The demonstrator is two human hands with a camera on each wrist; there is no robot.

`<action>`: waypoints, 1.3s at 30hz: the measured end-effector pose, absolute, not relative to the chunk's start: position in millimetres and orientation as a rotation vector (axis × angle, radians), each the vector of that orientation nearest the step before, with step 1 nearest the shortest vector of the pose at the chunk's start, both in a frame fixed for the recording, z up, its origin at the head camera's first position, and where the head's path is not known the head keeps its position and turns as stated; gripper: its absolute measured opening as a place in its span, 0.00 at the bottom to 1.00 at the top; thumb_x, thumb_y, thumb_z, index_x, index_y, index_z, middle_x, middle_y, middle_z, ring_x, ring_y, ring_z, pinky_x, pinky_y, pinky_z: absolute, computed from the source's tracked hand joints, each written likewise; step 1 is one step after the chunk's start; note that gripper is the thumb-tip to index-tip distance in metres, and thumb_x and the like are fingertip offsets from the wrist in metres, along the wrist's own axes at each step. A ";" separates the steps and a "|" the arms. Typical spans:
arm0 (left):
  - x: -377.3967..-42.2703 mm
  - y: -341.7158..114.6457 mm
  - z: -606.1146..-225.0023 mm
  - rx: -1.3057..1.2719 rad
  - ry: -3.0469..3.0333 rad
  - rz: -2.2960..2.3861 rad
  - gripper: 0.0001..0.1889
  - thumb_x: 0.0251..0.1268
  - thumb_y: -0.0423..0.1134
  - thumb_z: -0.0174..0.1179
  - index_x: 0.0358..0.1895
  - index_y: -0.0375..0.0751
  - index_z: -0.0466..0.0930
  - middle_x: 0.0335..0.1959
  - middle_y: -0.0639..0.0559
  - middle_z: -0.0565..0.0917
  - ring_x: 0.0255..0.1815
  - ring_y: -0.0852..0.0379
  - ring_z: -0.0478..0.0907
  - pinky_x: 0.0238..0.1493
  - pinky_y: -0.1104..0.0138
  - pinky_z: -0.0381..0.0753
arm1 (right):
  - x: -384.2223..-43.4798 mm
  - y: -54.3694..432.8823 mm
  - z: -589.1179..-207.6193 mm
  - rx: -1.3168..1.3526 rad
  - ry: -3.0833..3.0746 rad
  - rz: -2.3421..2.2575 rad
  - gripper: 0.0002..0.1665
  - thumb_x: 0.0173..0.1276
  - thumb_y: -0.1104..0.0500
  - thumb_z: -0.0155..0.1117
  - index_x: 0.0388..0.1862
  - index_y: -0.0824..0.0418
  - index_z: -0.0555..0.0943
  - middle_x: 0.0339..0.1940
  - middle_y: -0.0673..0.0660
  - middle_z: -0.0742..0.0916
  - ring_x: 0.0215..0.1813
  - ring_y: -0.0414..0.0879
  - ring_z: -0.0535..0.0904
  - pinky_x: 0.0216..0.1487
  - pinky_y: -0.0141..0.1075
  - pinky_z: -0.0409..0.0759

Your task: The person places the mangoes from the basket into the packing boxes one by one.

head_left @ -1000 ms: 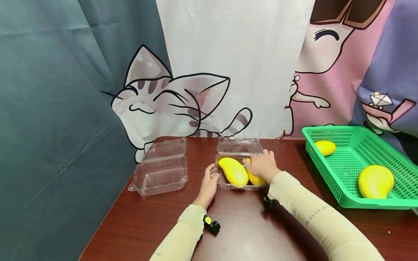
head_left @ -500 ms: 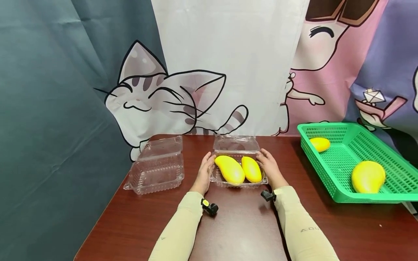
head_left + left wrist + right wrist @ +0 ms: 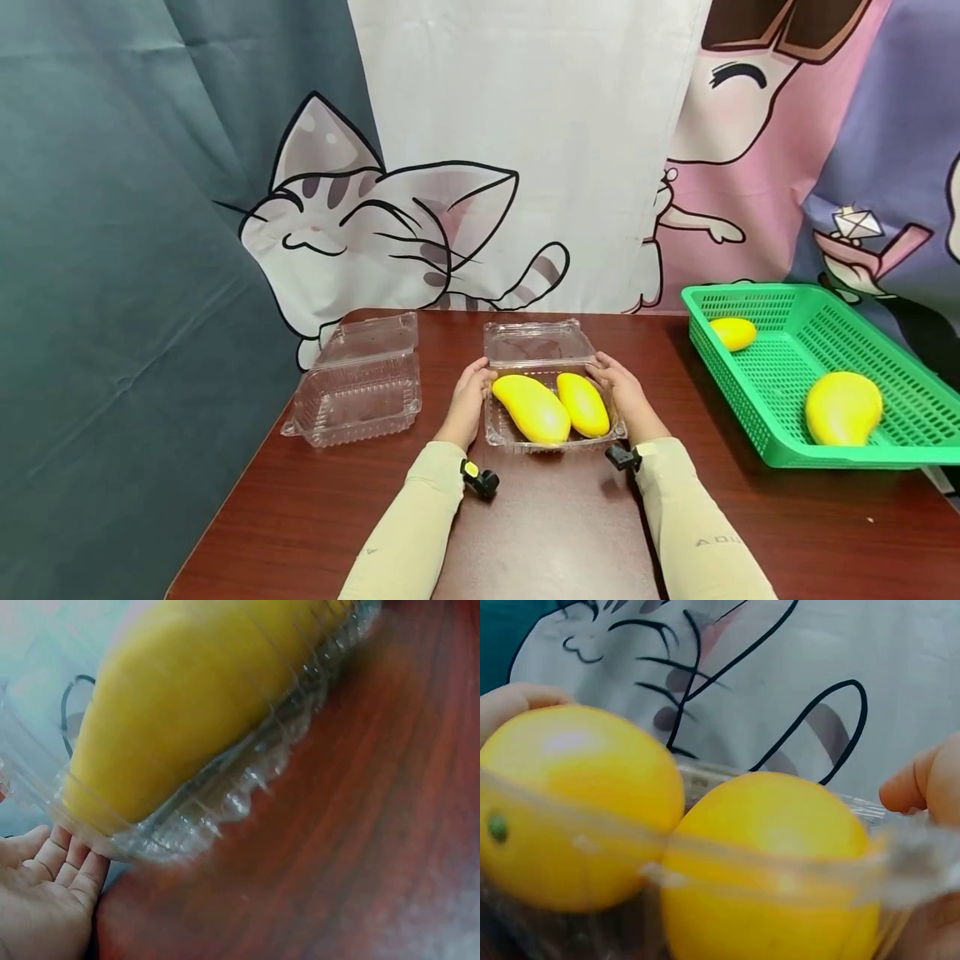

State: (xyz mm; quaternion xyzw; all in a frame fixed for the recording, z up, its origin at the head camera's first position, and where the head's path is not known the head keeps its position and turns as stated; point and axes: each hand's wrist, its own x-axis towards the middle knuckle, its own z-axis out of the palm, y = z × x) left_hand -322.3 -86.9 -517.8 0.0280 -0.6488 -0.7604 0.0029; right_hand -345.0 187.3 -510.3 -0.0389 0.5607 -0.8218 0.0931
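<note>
A clear plastic clamshell box (image 3: pixel 517 445) lies with its lid (image 3: pixel 537 343) raised at the back, in the middle of the table. Two yellow mangoes (image 3: pixel 531 410) sit side by side in it, the left one longer. My left hand (image 3: pixel 463 407) holds the box's left side; the left wrist view shows its fingers (image 3: pixel 79 870) nearly straight, tips against the plastic wall. On the opposite side my right hand (image 3: pixel 628 403) grips the rim, its thumb (image 3: pixel 907 787) over the edge in the right wrist view. That hand's other fingers are partly hidden behind the box.
A second clear clamshell box (image 3: pixel 360 408), lid raised, stands to the left. On the right, a green basket (image 3: pixel 727 392) carries a small yellow mango (image 3: pixel 735 333) and a larger rounded yellow fruit (image 3: pixel 843 408). A printed curtain (image 3: pixel 562 125) hangs behind the table.
My right hand has left the right mango and moved to the box's right side. Between both hands, the box with its mangoes has shifted slightly toward me.
</note>
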 end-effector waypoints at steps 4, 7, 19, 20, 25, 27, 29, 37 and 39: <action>-322.6 -90.4 -519.5 0.034 -1.951 -2.478 0.26 0.78 0.43 0.44 0.74 0.37 0.66 0.60 0.38 0.77 0.63 0.43 0.71 0.69 0.52 0.64 | -338.6 188.7 -502.2 -0.156 1.601 -2.471 0.35 0.77 0.73 0.27 0.81 0.72 0.37 0.83 0.68 0.43 0.83 0.60 0.40 0.80 0.50 0.41; -322.2 -91.2 -519.2 -0.027 -1.924 -2.502 0.26 0.80 0.44 0.40 0.75 0.37 0.65 0.62 0.36 0.75 0.64 0.40 0.71 0.70 0.51 0.62 | -339.1 191.7 -504.1 -0.167 1.589 -2.512 0.36 0.76 0.75 0.30 0.81 0.73 0.42 0.83 0.65 0.48 0.82 0.55 0.47 0.80 0.51 0.44; -321.1 -86.7 -513.3 -0.152 -2.021 -2.458 0.30 0.81 0.50 0.42 0.80 0.46 0.53 0.74 0.42 0.66 0.74 0.42 0.63 0.78 0.47 0.49 | -352.0 188.7 -515.0 -0.367 1.636 -2.604 0.27 0.80 0.68 0.37 0.76 0.59 0.54 0.77 0.58 0.60 0.74 0.44 0.58 0.74 0.46 0.59; -320.5 -86.5 -514.0 -0.172 -2.021 -2.463 0.30 0.81 0.51 0.42 0.80 0.47 0.51 0.75 0.42 0.65 0.74 0.42 0.62 0.78 0.48 0.47 | -352.3 187.7 -515.2 -0.367 1.643 -2.606 0.26 0.81 0.67 0.37 0.75 0.58 0.55 0.77 0.58 0.61 0.74 0.45 0.58 0.72 0.45 0.61; -318.2 -84.0 -513.5 -0.258 -1.975 -2.475 0.33 0.80 0.52 0.41 0.81 0.49 0.46 0.76 0.41 0.63 0.74 0.39 0.62 0.78 0.46 0.45 | -352.3 184.5 -510.0 -0.344 1.616 -2.653 0.21 0.83 0.62 0.35 0.71 0.58 0.56 0.77 0.59 0.62 0.80 0.53 0.53 0.70 0.41 0.62; -317.9 -83.2 -512.1 -0.260 -1.977 -2.473 0.32 0.80 0.52 0.41 0.81 0.50 0.47 0.75 0.42 0.64 0.74 0.39 0.62 0.78 0.46 0.47 | -352.0 185.0 -507.1 -0.353 1.633 -2.657 0.19 0.83 0.60 0.35 0.70 0.57 0.58 0.77 0.59 0.62 0.82 0.55 0.50 0.74 0.45 0.56; -317.9 -83.4 -509.3 -0.249 -2.001 -2.456 0.32 0.80 0.51 0.40 0.81 0.48 0.48 0.74 0.41 0.65 0.74 0.39 0.62 0.77 0.46 0.48 | -351.5 186.4 -503.8 -0.366 1.693 -2.640 0.19 0.84 0.58 0.37 0.69 0.58 0.59 0.78 0.63 0.61 0.82 0.59 0.48 0.77 0.50 0.50; -319.7 -95.1 -477.7 -0.199 -2.211 -2.335 0.32 0.79 0.51 0.34 0.80 0.44 0.53 0.77 0.36 0.62 0.77 0.37 0.54 0.75 0.40 0.48 | -344.6 199.1 -472.2 -0.237 2.128 -2.389 0.33 0.84 0.46 0.42 0.71 0.72 0.60 0.68 0.64 0.70 0.73 0.59 0.63 0.76 0.55 0.57; -315.7 -97.7 -463.3 -0.164 -2.333 -2.283 0.33 0.78 0.55 0.34 0.81 0.46 0.53 0.78 0.36 0.59 0.78 0.37 0.53 0.75 0.39 0.49 | -340.9 202.6 -459.8 -0.205 2.246 -2.291 0.35 0.84 0.45 0.41 0.70 0.75 0.62 0.67 0.66 0.70 0.71 0.60 0.64 0.76 0.56 0.57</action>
